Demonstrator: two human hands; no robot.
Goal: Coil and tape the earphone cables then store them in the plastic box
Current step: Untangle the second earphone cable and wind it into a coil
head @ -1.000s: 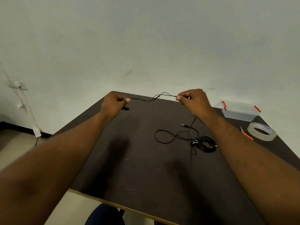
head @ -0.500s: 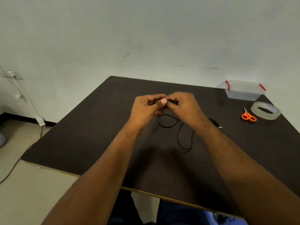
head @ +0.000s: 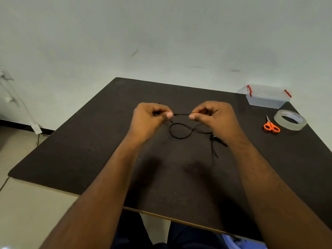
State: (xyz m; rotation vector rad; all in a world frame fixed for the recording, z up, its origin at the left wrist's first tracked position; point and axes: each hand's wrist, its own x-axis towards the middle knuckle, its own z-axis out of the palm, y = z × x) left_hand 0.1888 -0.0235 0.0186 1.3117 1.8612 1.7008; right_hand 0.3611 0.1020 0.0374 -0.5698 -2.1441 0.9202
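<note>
Left hand (head: 150, 116) and right hand (head: 213, 115) each pinched the thin black earphone cable (head: 181, 131) taut between them above the bench (head: 86, 150); limp and light, it was probably best gripped near its ends.

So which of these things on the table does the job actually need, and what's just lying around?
Needed:
earphone cable, pinched by left hand and right hand
tape roll
scissors, likely for cutting the tape
plastic box, lid on

Lying about:
wall socket and its cord, left of the table
</note>
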